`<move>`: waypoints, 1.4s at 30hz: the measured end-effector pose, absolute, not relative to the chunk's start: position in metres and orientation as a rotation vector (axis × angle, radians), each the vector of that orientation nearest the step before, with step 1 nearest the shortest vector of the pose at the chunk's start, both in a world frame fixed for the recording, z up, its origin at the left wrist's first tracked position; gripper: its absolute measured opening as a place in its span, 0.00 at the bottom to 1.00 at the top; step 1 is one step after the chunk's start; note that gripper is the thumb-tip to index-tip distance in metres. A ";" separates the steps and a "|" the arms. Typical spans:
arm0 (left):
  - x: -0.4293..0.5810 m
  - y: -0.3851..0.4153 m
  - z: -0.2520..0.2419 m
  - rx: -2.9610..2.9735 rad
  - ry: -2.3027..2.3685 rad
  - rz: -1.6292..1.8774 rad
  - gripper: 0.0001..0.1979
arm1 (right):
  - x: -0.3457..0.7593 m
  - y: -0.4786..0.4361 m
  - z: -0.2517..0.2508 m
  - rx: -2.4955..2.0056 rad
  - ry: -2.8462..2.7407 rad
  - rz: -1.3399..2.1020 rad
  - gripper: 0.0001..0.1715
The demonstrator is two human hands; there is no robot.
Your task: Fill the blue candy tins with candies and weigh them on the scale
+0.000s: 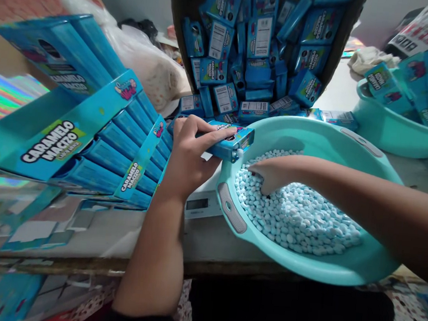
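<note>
My left hand [196, 151] grips a small blue candy box [234, 137] at the left rim of a turquoise basin [302, 270]. The box lies tilted on its side, with its end toward the basin, and a pale candy shows at that end. Inside the basin lies a heap of pale blue candies [298, 220]. My right hand [273, 173] reaches in from the right, fingers curled down and the tips sunk among the candies. Beneath the basin's left rim a white scale [203, 204] with a small display is partly hidden.
Behind the basin, a tipped dark-edged carton [339, 56] spills many blue candy boxes [257, 74]. At left leans a display box [51, 139] of blue packs. A second turquoise basin [392, 128] holds flat packs at right. Cardboard scraps [35, 232] lie near the table edge.
</note>
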State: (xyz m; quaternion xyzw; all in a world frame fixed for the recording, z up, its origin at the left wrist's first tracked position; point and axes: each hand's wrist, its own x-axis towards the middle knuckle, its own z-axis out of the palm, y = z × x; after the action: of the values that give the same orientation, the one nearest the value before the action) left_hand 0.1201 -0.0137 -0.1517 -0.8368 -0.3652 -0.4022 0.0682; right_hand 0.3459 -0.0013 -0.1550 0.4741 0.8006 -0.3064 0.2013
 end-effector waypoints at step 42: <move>0.084 0.017 -0.157 -1.952 -2.197 -2.475 0.25 | 0.351 0.001 -0.158 1.328 2.198 -0.773 0.48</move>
State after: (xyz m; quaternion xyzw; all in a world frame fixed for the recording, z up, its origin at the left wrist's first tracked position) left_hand 0.0837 0.0165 -0.1571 -0.4771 -0.5371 -0.6051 -0.3432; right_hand 0.3508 0.0006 -0.1578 0.4821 0.7980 -0.2808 0.2280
